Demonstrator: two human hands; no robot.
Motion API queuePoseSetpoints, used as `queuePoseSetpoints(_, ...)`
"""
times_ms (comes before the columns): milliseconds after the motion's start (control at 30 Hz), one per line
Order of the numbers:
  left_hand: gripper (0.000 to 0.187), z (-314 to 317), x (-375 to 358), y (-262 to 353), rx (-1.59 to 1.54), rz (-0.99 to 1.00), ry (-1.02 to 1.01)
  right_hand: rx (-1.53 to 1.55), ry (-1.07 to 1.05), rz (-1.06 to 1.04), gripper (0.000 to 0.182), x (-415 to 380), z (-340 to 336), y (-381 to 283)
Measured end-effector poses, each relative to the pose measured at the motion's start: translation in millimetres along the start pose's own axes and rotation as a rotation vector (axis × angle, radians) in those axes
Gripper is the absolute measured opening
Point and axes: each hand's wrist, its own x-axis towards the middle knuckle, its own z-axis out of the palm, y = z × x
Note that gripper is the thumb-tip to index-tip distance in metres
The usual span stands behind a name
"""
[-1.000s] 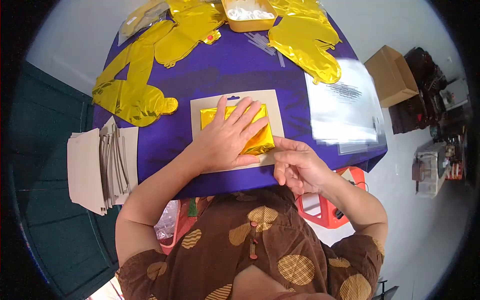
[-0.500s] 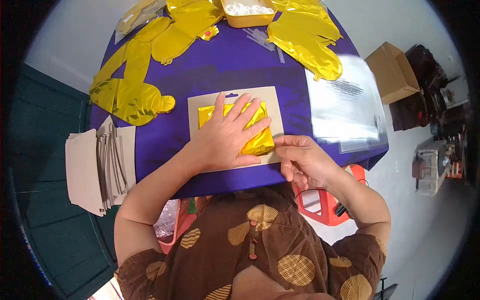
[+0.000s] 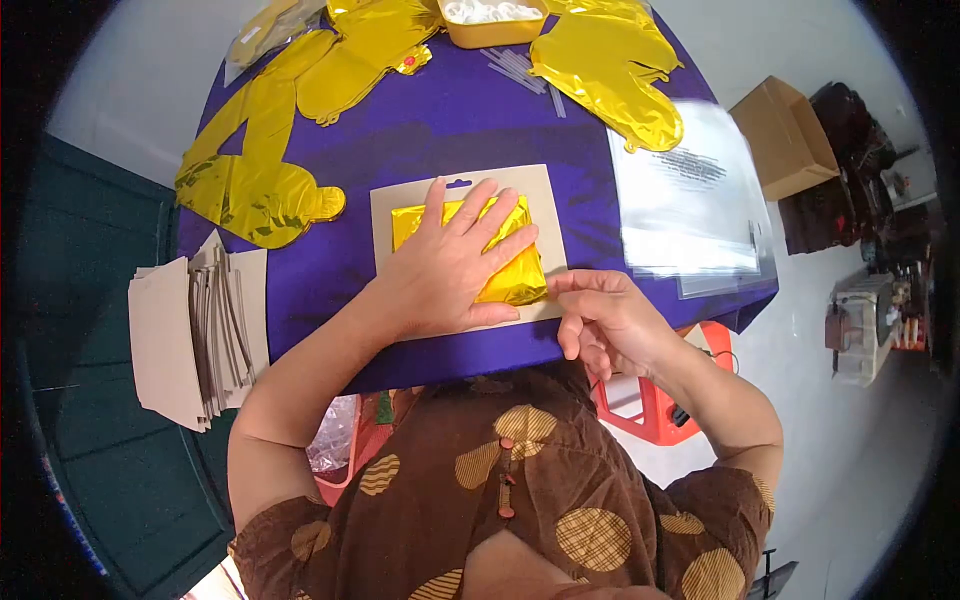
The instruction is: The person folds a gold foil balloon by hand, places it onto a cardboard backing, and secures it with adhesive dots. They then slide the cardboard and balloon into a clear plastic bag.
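My left hand [image 3: 455, 255] lies flat with fingers spread on a folded gold foil balloon [image 3: 518, 284], pressing it onto a grey-brown backing card [image 3: 385, 212]. The card has a hanging slot at its far edge and lies flat on the cloth. By the card's right edge is my right hand [image 3: 612, 318]. Its thumb and forefinger come together right at the near right corner of the foil, while the other fingers curl loosely. What sits between those two fingertips is too small to make out.
Flat gold foil balloons [image 3: 255, 205] lie on the purple cloth [image 3: 400, 140], more at far right [image 3: 610, 70]. Clear plastic bags [image 3: 680, 200] sit right, thin clear straws [image 3: 515, 70] behind. A yellow tray [image 3: 490, 35] holds white coils. Backing cards [image 3: 165, 330] are stacked left.
The whole view has shifted slightly. Both hands keep nearly the same pose on and beside the folded foil balloon.
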Motion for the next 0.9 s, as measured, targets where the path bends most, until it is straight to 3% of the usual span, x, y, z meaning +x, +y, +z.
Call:
queuePoseSetpoints(300, 0.086, 1, -1, -1, 0.012, 0.004, 0.004, -0.077, 0.015, 0.025, 0.045, -9, -2, -4)
queuePoseSetpoints(400, 0.087, 0, -1, -1, 0.016, 0.005, -0.003, -0.1, 0.021, -0.085, 0.049, -10, -2, 0)
queuePoseSetpoints(600, 0.09, 0, -1, -1, -0.004, -0.004, -0.007, -0.04, -0.056, -0.089, 0.058, -1, -6, -1)
queuePoseSetpoints(900, 0.094, -3, 0, 0, -0.005, -0.014, -0.033, -0.129, -0.075, 0.003, 0.054, -1, -8, -9)
